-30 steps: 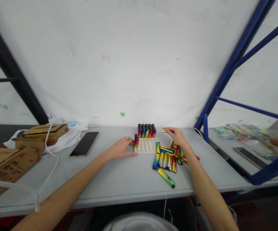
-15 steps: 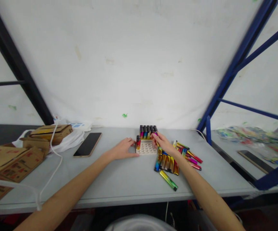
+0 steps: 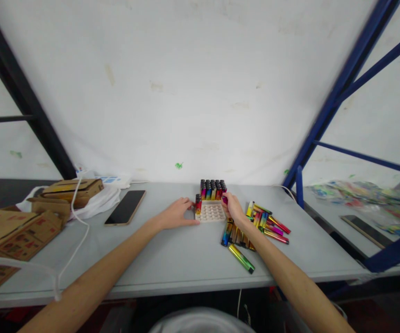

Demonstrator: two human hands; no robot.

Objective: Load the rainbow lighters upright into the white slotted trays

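A pale tray with rows of holes (image 3: 212, 213) lies on the grey table. Its back rows hold several upright, shiny, multicoloured lighters (image 3: 213, 190) with black tops. One red-and-dark lighter (image 3: 198, 205) stands at the tray's left edge. My left hand (image 3: 179, 213) rests beside that edge, thumb and fingers apart, with the thumb reaching the front left corner. At the tray's right side, my right hand (image 3: 233, 207) pinches a magenta lighter (image 3: 224, 199). Under and beside my right forearm lies a loose pile of metallic lighters (image 3: 264, 219), partly hidden by it.
One green-yellow lighter (image 3: 241, 259) lies apart near the table's front. To the left are a phone (image 3: 126, 208), cardboard boxes (image 3: 19, 231) and a white cable (image 3: 82, 217). A blue metal frame (image 3: 298, 185) borders the right side; another phone (image 3: 366, 229) lies beyond it.
My right hand has shifted slightly right and down from over the back rows, still pinching the magenta lighter. My left hand keeps its place beside the tray.
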